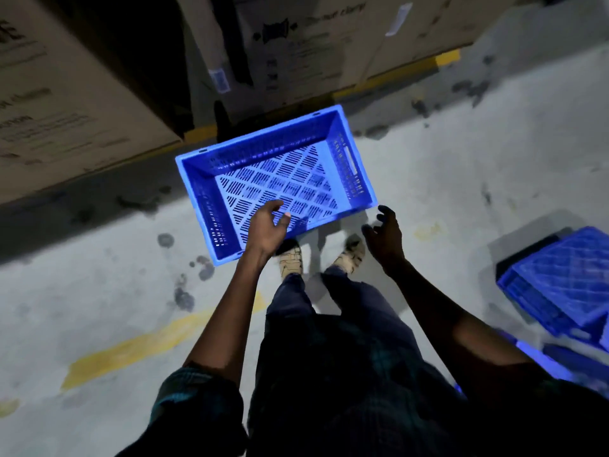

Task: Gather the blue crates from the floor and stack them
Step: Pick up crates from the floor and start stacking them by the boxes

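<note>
An empty blue slotted crate (pixel 273 183) lies open side up on the concrete floor just ahead of my feet. My left hand (pixel 267 225) hovers over its near long rim, fingers spread and curled, holding nothing. My right hand (pixel 385 235) is just off the crate's near right corner, also with fingers apart and empty. At the right edge, more blue crates (pixel 566 285) sit stacked upside down, their ribbed bottom facing up.
Large cardboard boxes (pixel 62 103) stand to the left and behind the crate (pixel 323 51), close to its far rim. Yellow floor lines (pixel 138 347) cross the stained grey concrete. My legs and shoes (pixel 291 260) are directly below the crate.
</note>
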### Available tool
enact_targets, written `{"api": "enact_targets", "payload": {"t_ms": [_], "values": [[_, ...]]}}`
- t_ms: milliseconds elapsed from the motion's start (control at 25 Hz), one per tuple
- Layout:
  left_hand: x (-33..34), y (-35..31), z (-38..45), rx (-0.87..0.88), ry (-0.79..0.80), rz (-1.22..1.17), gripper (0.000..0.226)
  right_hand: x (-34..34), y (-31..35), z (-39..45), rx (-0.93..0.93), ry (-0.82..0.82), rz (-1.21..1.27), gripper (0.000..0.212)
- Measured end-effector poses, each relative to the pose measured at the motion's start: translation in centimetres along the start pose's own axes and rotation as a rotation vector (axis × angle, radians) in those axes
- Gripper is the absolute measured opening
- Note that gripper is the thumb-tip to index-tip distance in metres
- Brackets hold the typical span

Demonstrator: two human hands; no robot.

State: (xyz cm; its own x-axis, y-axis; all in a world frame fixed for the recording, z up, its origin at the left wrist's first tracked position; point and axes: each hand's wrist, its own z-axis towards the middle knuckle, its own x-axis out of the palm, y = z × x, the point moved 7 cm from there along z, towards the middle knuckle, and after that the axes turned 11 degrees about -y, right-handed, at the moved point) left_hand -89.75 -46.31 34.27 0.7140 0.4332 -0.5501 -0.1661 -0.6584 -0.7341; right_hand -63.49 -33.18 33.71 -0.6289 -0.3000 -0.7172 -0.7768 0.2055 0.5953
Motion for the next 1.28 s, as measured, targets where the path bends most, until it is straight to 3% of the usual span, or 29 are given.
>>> {"api": "enact_targets", "payload": {"t_ms": [160, 520, 680, 880, 1120, 1280], "values": [[2.7, -8.0, -3.9, 0.196, 0.105, -0.110, 0.034, -7.1, -2.4, -3.9, 0.023, -0.134, 0.153, 0.057], [14.6, -21.4, -17.5, 0.551, 0.373, -0.044, 0.028, -22.4, -15.6, -11.1, 0.114, -0.425, 0.362, 0.045], [22.0, -24.3, -25.5, 0.593, 0.505, -0.093, 0.021, -29.0, -23.4, -14.6, 0.191, -0.550, 0.504, 0.039], [30.1, -26.8, -37.0, 0.652, 0.759, -0.062, 0.023, -36.5, -35.1, -20.1, 0.431, -0.768, 0.684, 0.053], [39.0, -30.8, -45.5, 0.694, 0.988, 0.039, 0.021, -44.3, -41.5, -22.8, 0.532, -0.975, 0.849, 0.062], [46.3, -33.8, -49.6, 0.736, 1.121, 0.088, 0.019, -47.5, -47.0, -23.3, 0.605, -1.059, 0.947, 0.044]]}}
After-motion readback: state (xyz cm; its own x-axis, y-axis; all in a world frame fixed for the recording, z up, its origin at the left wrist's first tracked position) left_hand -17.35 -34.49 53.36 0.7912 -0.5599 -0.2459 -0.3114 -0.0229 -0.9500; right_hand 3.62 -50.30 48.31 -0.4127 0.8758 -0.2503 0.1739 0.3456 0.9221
